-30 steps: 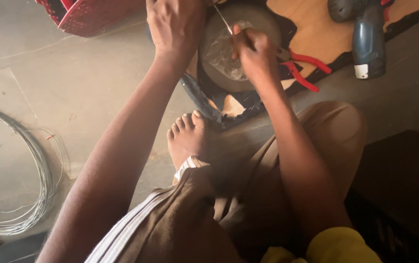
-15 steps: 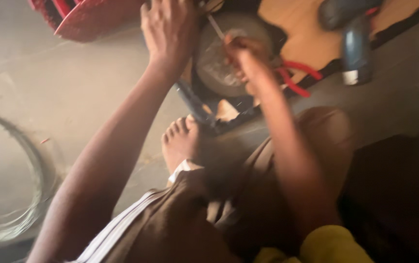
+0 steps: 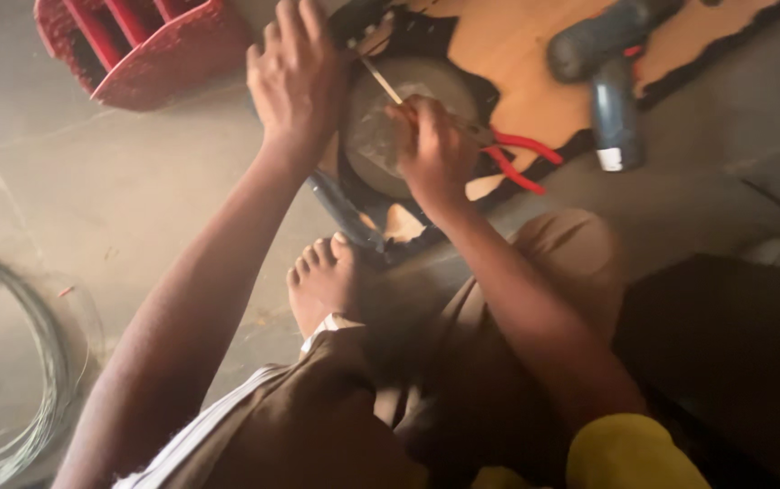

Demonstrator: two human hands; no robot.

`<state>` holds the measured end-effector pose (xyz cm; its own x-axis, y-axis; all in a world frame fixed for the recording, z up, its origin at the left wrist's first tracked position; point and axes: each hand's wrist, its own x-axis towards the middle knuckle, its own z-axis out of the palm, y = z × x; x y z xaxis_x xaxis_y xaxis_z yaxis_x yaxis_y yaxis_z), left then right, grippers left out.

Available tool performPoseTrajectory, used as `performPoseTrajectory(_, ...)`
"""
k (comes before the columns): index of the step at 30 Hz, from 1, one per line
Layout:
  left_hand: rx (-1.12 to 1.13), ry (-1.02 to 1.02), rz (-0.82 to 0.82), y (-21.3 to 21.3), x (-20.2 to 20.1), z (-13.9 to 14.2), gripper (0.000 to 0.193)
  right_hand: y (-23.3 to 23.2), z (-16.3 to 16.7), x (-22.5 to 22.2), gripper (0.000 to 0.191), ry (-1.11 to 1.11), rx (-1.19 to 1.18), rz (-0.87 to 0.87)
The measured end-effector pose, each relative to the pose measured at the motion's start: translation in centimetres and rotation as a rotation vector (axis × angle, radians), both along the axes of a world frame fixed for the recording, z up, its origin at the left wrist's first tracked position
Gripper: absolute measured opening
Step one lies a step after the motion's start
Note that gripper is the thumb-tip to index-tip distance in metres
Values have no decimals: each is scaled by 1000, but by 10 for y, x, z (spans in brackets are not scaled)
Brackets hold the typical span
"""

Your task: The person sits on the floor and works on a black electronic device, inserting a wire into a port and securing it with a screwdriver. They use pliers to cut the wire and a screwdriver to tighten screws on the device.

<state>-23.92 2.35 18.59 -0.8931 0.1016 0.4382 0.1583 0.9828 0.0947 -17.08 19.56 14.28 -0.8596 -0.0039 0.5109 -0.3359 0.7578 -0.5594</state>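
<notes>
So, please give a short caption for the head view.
Seated person's right hand works a thin tool on a round metal part; left hand steadies it.

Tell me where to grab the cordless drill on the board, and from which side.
Grip the cordless drill by its handle, the bar that points toward the person and ends in a light cap. It lies flat on the wooden board, clear of the right hand, so come down from above, probably with that hand.

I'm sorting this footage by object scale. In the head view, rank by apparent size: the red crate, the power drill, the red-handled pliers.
1. Red crate, though cut off by the frame edge.
2. Power drill, smaller than the crate's visible part.
3. Red-handled pliers, smallest; partly hidden behind the right hand.
</notes>
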Motion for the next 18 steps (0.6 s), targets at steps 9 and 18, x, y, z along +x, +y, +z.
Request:
performPoseTrajectory(9, -89, -100, -38, -6, -5, -20, 25, 21, 2, -33, 25, -1211, -954, -66)
performPoseTrajectory(18, 38, -94, 9, -5, -9, -19, 47, 20, -1, -17, 19, -110, -135, 179)
